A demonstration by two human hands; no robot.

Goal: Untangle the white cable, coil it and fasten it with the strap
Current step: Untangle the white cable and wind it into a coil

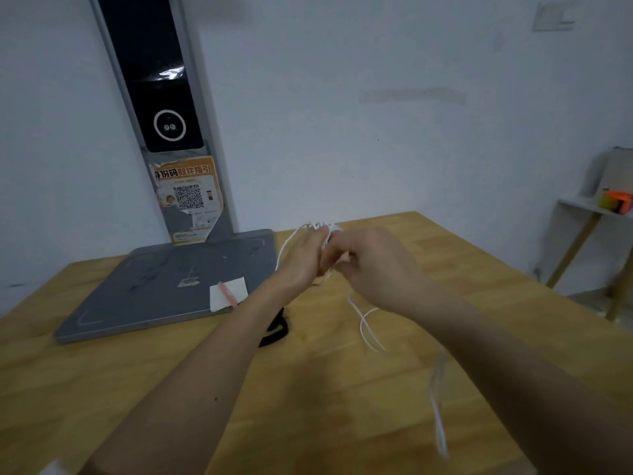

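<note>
Both hands are raised over the wooden table (137, 389) and meet at a bunch of thin white cable (368, 329). My left hand (303, 257) holds a tangle of loops that sticks out past its fingertips. My right hand (371, 265) pinches the cable close beside the left one. A loose length hangs down from the hands, loops on the table and trails toward the near right edge. A black strap (279, 329) lies on the table, partly hidden under my left forearm.
A grey scanner stand (164, 289) with a flat base and a tall post stands at the back left. A white paper slip with a pink strip (227, 293) lies on its base. A small side table (582, 207) with orange items is at the far right.
</note>
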